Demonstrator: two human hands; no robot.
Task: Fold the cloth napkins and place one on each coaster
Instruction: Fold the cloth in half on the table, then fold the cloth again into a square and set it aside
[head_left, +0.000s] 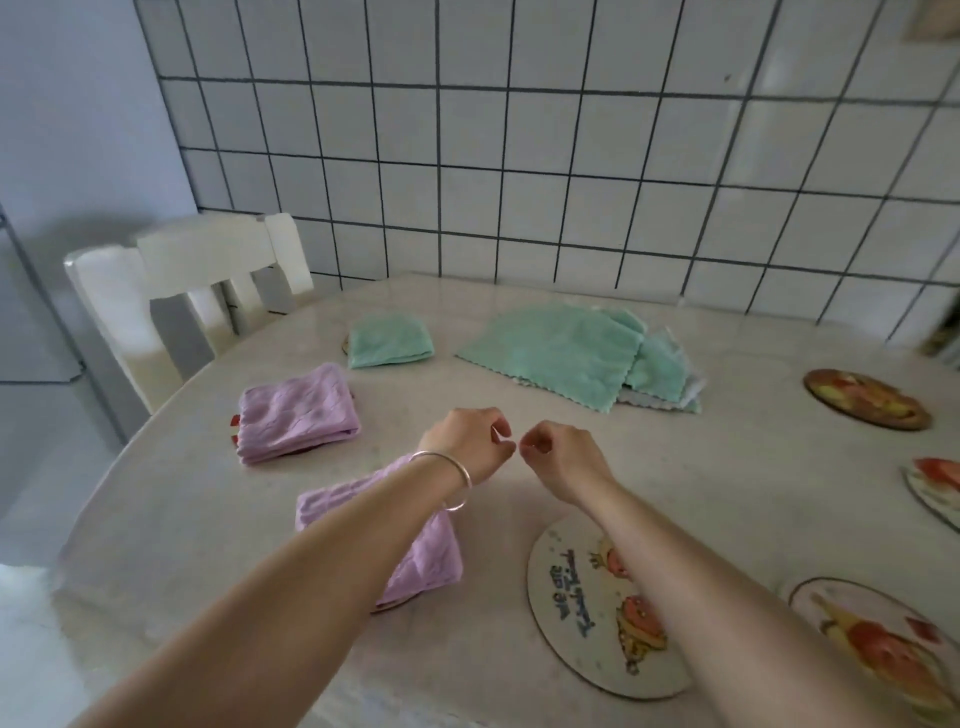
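My left hand (470, 441) and my right hand (558, 457) hover side by side over the middle of the table, fingers loosely curled, holding nothing. A folded purple napkin (431, 556) lies on a coaster under my left forearm. Another folded purple napkin (298, 413) covers a coaster at the left. A folded green napkin (389, 340) sits on a coaster further back. A pile of unfolded green napkins (561, 353) lies flat at the back. A bare round coaster (582, 603) lies under my right forearm.
More bare coasters lie at the right: a brown one (865, 399), one at the right edge (935, 488) and one near the front right (878, 639). A white chair (182, 291) stands at the table's (208, 545) left. A tiled wall (519, 156) backs the table.
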